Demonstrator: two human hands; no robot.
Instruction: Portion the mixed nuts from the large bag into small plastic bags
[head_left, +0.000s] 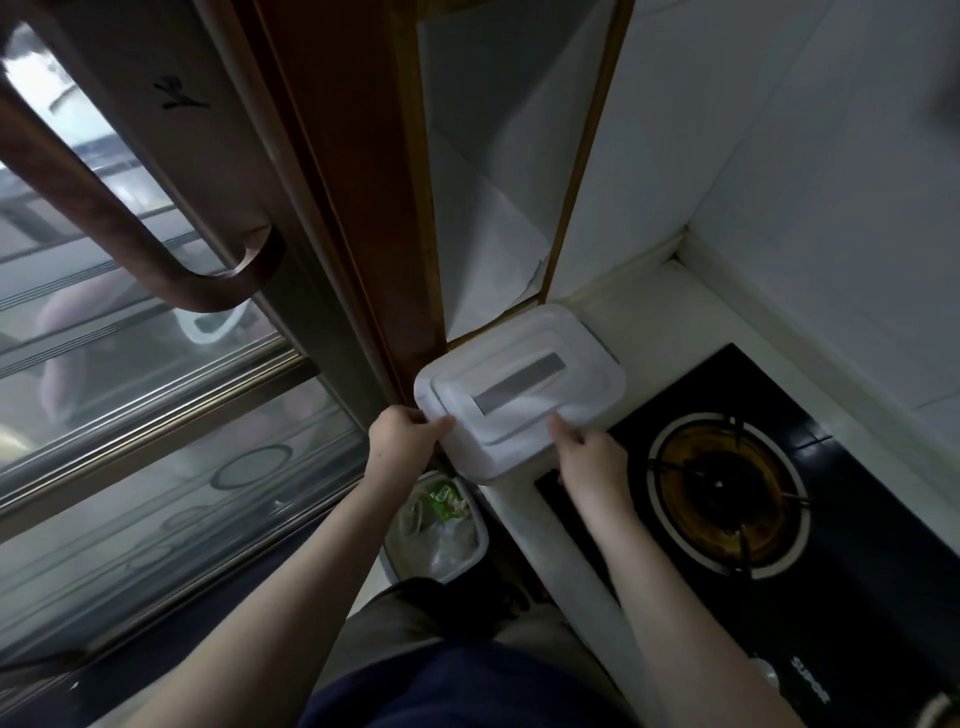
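Left of the burner (722, 493), left hand (402, 436) and right hand (592, 465) clamp fingers on the white box (524, 384), seemingly to lift it.

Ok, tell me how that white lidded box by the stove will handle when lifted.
The white box looks like rigid plastic, so it should keep its shape. Its smooth lid may be slippery; the left hand and right hand grip its near edges, which helps. Weight unclear: contents hidden.

White container (519, 387) with grey strip on lid; black stove (831, 597); brown door frame (358, 182); white counter (670, 317)
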